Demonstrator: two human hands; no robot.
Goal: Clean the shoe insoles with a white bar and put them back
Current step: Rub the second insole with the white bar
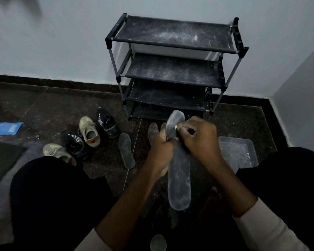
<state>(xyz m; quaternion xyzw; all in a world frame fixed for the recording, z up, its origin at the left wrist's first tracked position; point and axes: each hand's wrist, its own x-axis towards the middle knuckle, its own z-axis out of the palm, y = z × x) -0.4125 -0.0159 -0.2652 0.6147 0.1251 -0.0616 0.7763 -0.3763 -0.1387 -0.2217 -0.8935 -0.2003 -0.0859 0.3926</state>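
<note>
A long grey insole [179,182] stands almost upright between my knees, dusted with white. My left hand [161,151] grips its left edge around the middle. My right hand [198,140] presses a small white bar [175,126] against the insole's upper part, fingers closed on it. Another insole [126,150] lies flat on the dark floor to the left. Two more insole tips [153,130] show behind my left hand. A further insole end [158,242] sits at the bottom edge.
Two pairs of shoes, beige [89,133] and black [108,123], lie on the floor at left. A black shoe rack [172,67] stands against the wall. A clear plastic tray [237,153] lies at right, a blue sheet [5,128] at far left.
</note>
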